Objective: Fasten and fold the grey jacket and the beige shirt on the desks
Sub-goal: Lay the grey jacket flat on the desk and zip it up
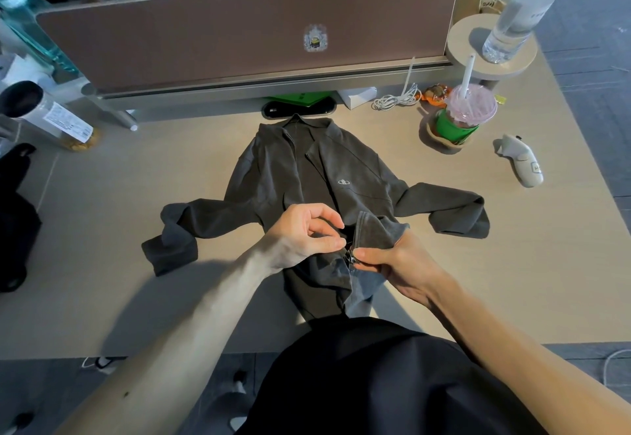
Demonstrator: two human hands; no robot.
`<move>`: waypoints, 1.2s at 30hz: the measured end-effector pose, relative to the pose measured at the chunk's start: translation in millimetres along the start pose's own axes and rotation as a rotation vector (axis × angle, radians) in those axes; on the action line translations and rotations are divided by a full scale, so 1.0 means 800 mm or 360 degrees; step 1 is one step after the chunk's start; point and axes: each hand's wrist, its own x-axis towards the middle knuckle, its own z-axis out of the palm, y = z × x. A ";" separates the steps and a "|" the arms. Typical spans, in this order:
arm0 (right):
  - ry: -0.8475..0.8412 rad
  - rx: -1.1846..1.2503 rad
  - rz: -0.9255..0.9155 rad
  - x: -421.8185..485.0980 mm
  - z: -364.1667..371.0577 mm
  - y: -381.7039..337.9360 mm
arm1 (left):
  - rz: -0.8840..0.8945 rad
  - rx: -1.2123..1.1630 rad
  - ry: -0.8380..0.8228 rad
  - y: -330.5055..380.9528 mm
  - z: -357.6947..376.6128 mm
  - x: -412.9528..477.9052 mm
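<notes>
The grey jacket (273,178) lies front-up on the desk (102,229), collar at the far side, sleeves spread left and right, its zip open along the whole front. My left hand (304,233) pinches the left zip edge at the hem. My right hand (392,260) grips the right hem corner, which is lifted and bunched, with thumb and finger at the zip slider (351,257). The two hands meet at the bottom of the zip. The beige shirt is not in view.
A brown divider panel (239,31) closes the desk's far side. At right stand a lidded drink cup with straw (462,117), a water bottle (522,7) on a round stand, a white controller (522,164) and a coiled white cable (396,98). A jar (47,117) and a black bag (17,216) sit at left.
</notes>
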 end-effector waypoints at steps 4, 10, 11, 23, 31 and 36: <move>-0.0009 -0.0024 0.0006 0.000 0.001 0.001 | 0.0004 0.0037 -0.0013 -0.002 0.000 0.001; -0.0006 0.0003 0.0007 -0.001 0.002 0.000 | 0.0011 0.0031 0.0011 -0.002 0.000 0.000; -0.0008 0.0001 0.0008 -0.001 0.002 0.000 | 0.0010 0.0040 0.0006 -0.002 0.001 0.000; 0.0034 0.0022 -0.0047 -0.004 0.004 0.000 | 0.0020 0.0003 0.0025 -0.002 0.000 0.000; 0.0015 0.0000 -0.0047 -0.005 0.006 0.002 | 0.0015 0.0072 0.0020 -0.004 0.006 -0.001; 0.0035 -0.0026 -0.0060 -0.005 0.007 0.006 | 0.0028 0.0178 0.0005 -0.003 0.009 -0.002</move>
